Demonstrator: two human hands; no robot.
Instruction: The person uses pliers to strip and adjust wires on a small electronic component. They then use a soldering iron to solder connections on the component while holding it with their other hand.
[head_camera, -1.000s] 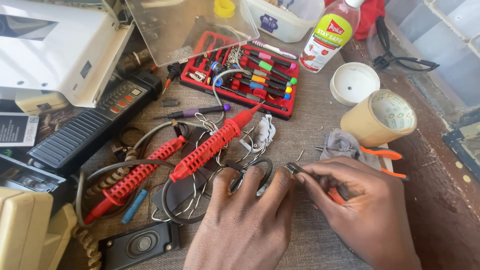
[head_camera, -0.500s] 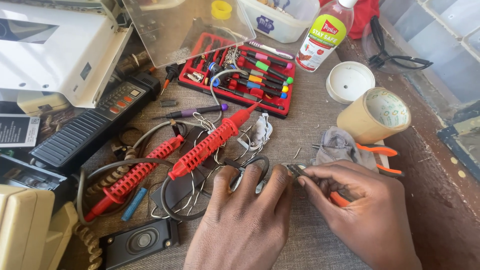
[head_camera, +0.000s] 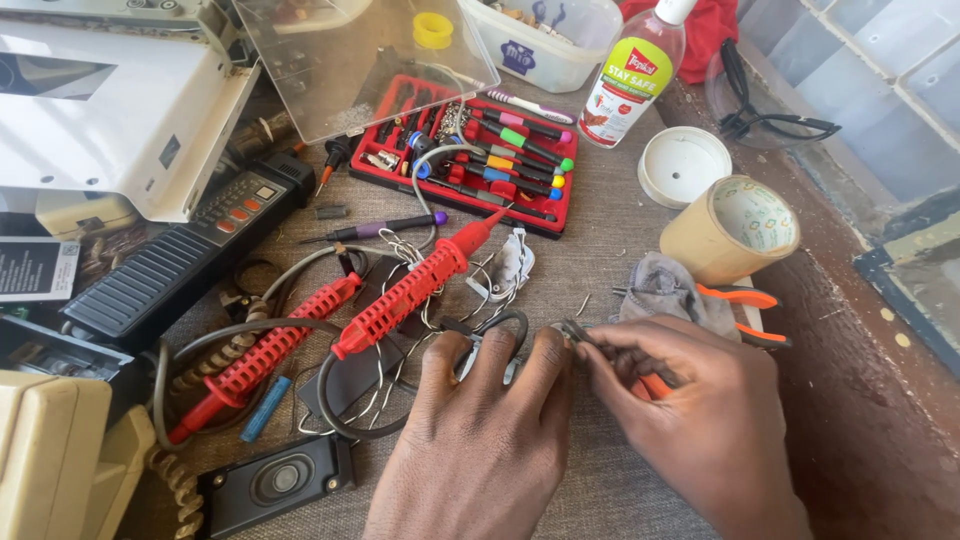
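Our left hand (head_camera: 480, 440) stays flat on the scissors (head_camera: 490, 335), right hand (head_camera: 690, 400) still gripping pliers (head_camera: 610, 350), barely moved, red probes (head_camera: 400, 295) and tape roll (head_camera: 735, 230) nearby.

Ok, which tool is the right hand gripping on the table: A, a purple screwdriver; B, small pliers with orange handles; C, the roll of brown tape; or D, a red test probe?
B: the right hand closes around small pliers whose dark tips point at the left hand, with a bit of orange handle showing under the palm; the red test probe, purple screwdriver and tape roll lie untouched.
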